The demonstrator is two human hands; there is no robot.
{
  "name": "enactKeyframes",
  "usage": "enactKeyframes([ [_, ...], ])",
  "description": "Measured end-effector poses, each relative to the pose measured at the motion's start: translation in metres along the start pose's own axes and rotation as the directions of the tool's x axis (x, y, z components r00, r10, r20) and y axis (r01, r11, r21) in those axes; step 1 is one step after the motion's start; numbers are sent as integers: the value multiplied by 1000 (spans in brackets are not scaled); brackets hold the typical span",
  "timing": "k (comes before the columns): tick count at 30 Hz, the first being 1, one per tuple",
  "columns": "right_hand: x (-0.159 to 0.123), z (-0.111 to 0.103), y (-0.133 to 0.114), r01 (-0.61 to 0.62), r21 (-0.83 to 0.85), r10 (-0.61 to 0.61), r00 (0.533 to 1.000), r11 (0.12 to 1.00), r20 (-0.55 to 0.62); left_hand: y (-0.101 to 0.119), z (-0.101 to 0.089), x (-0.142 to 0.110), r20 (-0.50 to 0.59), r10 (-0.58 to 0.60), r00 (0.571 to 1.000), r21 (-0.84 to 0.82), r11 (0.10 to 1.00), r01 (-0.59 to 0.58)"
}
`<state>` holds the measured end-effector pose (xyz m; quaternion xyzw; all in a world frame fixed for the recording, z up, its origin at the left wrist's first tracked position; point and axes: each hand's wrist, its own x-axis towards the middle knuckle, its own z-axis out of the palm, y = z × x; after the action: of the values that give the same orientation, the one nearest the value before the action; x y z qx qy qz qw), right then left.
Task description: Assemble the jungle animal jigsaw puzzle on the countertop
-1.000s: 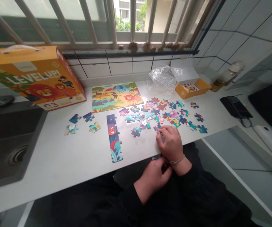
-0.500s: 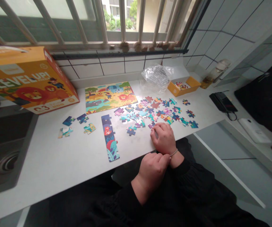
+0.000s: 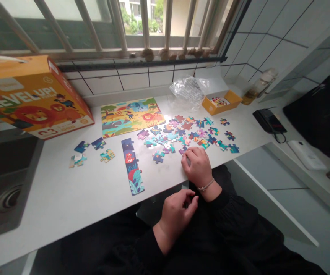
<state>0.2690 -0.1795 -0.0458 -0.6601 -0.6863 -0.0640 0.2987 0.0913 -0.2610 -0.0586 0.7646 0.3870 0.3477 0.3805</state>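
My right hand [image 3: 197, 164] rests at the counter's front edge, its fingers curled in and nothing showing in them. A bracelet [image 3: 206, 185] circles that wrist. Just past the fingertips lies a purple puzzle piece [image 3: 182, 150], part of a spread of loose pieces [image 3: 169, 137]. My left hand [image 3: 178, 210] hovers below the edge, over my lap, with thumb and forefinger apart and nothing between them. Left of the loose pieces is a joined strip of puzzle pieces [image 3: 132, 168], dark blue with a red animal and leaves. Farther left lie several separate pieces [image 3: 98, 143].
Behind the strip lies a finished animal picture puzzle [image 3: 132, 116]. An orange puzzle box [image 3: 33, 99] stands at the left beside the sink [image 3: 5, 183]. Clear plastic wrap [image 3: 187, 91], a small yellow box [image 3: 222, 105], a bottle [image 3: 258, 88] and a black device [image 3: 269, 121] are farther right.
My left hand has let go of the bracelet on my right wrist and drawn slightly left and down, its fingers parting. My right hand stays in place; the view has shifted a little.
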Motion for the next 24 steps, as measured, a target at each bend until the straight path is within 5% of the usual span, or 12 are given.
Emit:
enactKeyframes([
  [5, -1, 0, 1, 11, 4, -11, 1000, 1000, 0, 0, 9, 13, 65, 319, 945, 239, 915, -325],
  [8, -2, 1, 1, 12, 8, -12, 1000, 1000, 0, -1, 10, 21, 117, 324, 939, 248, 906, -344],
  [12, -2, 0, 1, 6, 8, -6, 1000, 1000, 8, 1, 6, 22, 128, 177, 976, -135, 978, -160],
  [16, -1, 0, 0, -10, 12, 10, 1000, 1000, 4, 2, 7, 14, 167, -133, 977, -505, 840, 200],
  [19, 0, -1, -1, -14, 13, 14, 1000, 1000, 2, 1, 12, 9, 166, -301, 939, -552, 761, 341],
  [24, -1, -2, -1, -11, 10, 10, 1000, 1000, 9, 9, 15, 11, 115, -376, 919, -421, 820, 388],
])
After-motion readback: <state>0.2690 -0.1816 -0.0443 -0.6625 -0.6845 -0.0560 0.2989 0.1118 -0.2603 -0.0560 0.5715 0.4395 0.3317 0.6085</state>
